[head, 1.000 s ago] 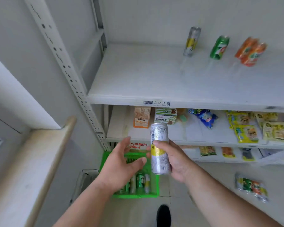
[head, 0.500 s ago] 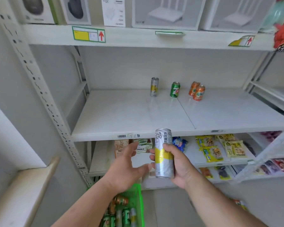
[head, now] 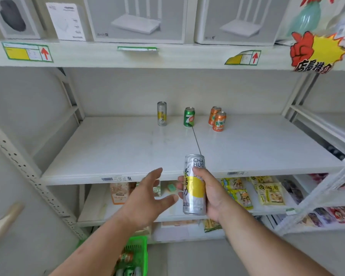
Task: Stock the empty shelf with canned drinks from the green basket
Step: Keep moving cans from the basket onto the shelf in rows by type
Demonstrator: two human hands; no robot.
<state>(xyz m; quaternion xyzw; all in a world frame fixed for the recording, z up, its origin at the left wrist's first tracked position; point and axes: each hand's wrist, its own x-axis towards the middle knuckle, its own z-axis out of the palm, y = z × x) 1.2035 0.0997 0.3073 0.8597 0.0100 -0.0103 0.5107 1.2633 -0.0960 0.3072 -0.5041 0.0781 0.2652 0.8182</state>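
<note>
My right hand (head: 213,196) grips a tall silver and yellow can (head: 194,184), held upright just in front of the white shelf's (head: 127,156) front edge. My left hand (head: 147,198) hovers beside the can, fingers spread, holding nothing. At the back of the shelf stand a matching silver and yellow can (head: 161,113), a green can (head: 189,117) and two orange cans (head: 217,118). The green basket (head: 139,250) sits on the floor below my left arm, with cans inside, partly hidden.
The shelf above (head: 167,56) carries boxed routers and price tags. Lower shelves hold snack packets (head: 267,192). A slotted metal upright (head: 28,176) stands at the left. A red and yellow promo sign (head: 315,50) hangs at the upper right.
The view has tilted up from the basket to the shelf. My right hand has raised the can to the shelf's front edge, and my left hand has risen alongside.
</note>
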